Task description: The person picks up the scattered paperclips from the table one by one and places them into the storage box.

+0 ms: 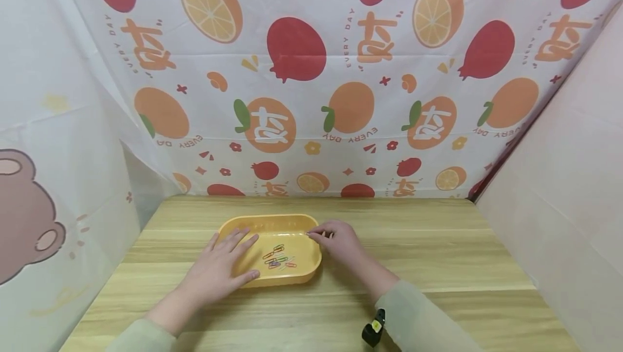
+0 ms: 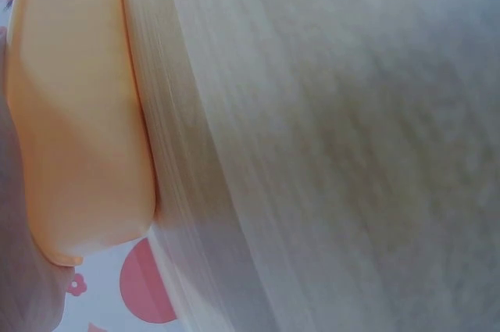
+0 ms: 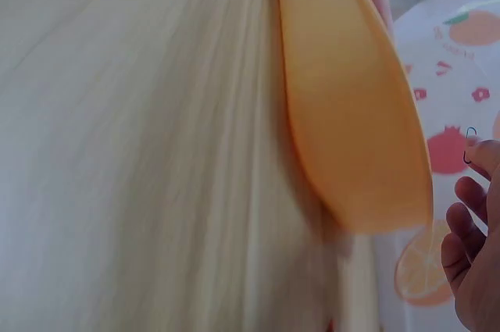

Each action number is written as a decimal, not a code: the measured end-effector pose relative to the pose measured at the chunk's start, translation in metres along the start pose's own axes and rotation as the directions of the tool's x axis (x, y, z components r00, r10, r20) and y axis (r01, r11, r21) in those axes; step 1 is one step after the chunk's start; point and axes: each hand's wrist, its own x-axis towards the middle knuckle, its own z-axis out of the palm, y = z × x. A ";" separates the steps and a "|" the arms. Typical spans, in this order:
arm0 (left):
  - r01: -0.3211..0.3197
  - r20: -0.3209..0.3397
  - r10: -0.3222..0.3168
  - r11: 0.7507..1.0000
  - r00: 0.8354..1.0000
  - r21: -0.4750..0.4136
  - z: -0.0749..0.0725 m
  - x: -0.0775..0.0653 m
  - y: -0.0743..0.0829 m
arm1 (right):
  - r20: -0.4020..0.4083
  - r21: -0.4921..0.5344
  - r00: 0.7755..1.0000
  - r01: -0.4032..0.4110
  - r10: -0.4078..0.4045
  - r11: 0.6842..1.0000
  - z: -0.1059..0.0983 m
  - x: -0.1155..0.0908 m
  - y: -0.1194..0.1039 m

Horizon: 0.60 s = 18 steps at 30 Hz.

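A yellow oval tray [image 1: 279,275] lies on the table, with several coloured paper clips [image 1: 278,260] in a loose pile on its floor. My left hand [image 1: 214,271] rests over the tray's left end, fingers spread and reaching inside, the thumb on the near rim. Above the right end is my right hand [image 1: 340,241]. It pinches a small dark paper clip [image 3: 469,146] between thumb and fingertips, the other fingers curled. The left wrist view shows the tray's side wall [image 2: 86,113] and only part of the left hand [image 2: 27,262].
The tray stands on a wood-grain table [image 1: 428,265]. A fruit-print cloth [image 1: 311,98] hangs behind it, and pale cloth walls [image 1: 559,179] rise at both sides. A black band with a small yellow-marked device [image 1: 373,327] sits at the right sleeve.
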 end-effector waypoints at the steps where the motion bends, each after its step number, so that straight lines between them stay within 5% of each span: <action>1: 0.000 -0.002 0.000 1.000 1.000 0.003 0.000 0.000 0.000 | 0.002 0.001 1.000 0.007 -0.007 1.000 0.003 0.002 -0.004; 10: 0.011 0.017 -0.011 1.000 1.000 -0.001 0.000 0.001 0.002 | 0.034 -0.041 0.995 0.098 -0.097 0.994 0.020 0.015 -0.022; 18: 0.015 0.017 -0.015 1.000 1.000 0.002 -0.002 0.000 0.002 | 0.185 -0.239 0.974 0.170 -0.127 0.956 0.029 0.026 -0.034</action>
